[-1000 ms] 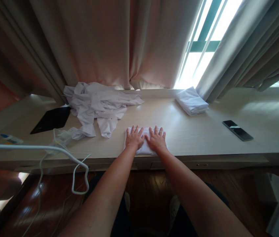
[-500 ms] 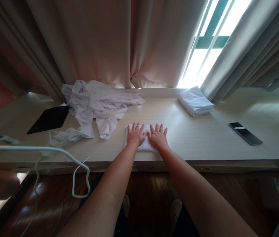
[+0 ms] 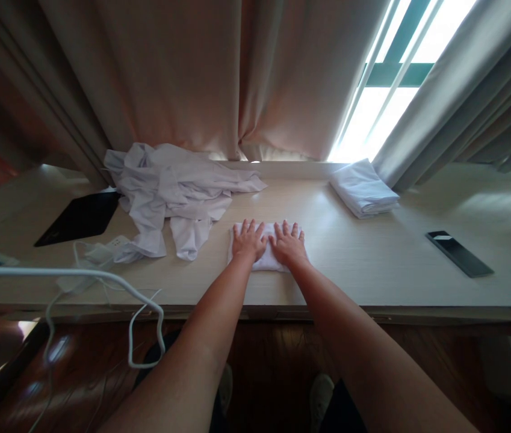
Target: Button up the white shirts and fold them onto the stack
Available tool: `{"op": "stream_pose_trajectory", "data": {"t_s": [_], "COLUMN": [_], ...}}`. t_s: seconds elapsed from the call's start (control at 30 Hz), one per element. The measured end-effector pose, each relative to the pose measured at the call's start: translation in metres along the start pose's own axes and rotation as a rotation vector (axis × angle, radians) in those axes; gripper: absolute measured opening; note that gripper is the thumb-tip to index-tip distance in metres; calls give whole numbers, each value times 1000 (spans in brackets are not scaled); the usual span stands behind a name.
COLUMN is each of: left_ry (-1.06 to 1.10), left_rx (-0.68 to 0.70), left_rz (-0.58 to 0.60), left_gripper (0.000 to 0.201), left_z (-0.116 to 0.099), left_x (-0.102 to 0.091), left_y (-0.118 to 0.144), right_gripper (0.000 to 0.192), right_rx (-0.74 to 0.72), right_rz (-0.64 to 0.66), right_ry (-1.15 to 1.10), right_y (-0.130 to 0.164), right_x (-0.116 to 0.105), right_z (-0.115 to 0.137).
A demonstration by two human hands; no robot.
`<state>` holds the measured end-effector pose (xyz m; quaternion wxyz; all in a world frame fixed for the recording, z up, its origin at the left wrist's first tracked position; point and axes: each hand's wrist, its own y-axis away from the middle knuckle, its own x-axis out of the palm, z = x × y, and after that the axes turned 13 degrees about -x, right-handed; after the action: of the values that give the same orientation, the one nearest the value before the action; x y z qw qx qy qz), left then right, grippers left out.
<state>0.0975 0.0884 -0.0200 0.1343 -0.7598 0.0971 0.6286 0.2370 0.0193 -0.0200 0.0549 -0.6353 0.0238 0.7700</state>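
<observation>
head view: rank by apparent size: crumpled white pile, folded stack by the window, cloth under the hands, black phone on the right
1. crumpled white pile
2. folded stack
3. Unsure: cloth under the hands, largely covered by left hand and right hand, versus black phone.

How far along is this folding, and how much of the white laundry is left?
One folded white stack already sits by the window. In hand: the left hand and the right hand lie flat, fingers spread, side by side on a small folded white cloth near the desk's front edge. Left: a crumpled pile of white garments lies unfolded beside the left hand.
</observation>
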Motion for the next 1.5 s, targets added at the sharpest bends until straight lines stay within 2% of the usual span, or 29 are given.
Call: {"op": "stream_pose_trajectory", "data": {"t_s": [0.2, 0.4, 0.87, 1.5], "left_ry": [21, 5, 19, 51], "left_rx": [8, -9, -42, -19], "left_rz": [36, 14, 16, -9], "left_gripper": [62, 60, 60, 60], "left_z": [0, 0, 1, 9], "left_x": [-2, 0, -8, -12], "left_y": [-7, -6, 17, 96], "right_gripper": [70, 70, 67, 73], "right_rx": [-55, -62, -84, -20], "right_rz": [9, 15, 64, 65], "right_ry": [11, 8, 28, 40], "right_y": [-6, -7, 6, 88], "right_x": [-2, -2, -5, -3], "right_z": [-4, -3, 3, 30]}}
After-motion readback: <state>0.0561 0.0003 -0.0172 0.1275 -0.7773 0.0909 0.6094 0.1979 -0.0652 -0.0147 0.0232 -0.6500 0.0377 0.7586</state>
